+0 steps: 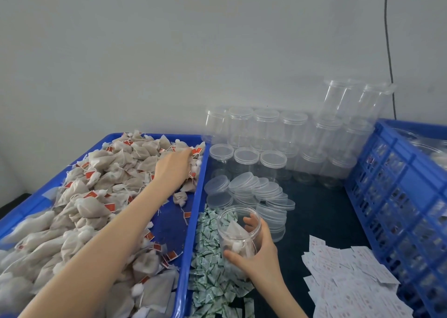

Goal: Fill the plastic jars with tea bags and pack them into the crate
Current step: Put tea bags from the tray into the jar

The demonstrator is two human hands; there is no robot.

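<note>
Right hand [256,257] grips tilted jar [238,233], mouth toward tray [193,221]; left hand [173,166] spread, reaching into tea bags [79,206].

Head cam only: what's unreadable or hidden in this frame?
- Left hand: fingers buried in the tea bags; grip unclear.
- Crate: cut off by the right edge; its contents show only blurred through the mesh.
- Paper slips: print too small and blurred.
- Jar in the right hand: bag count unclear through the plastic.
</note>
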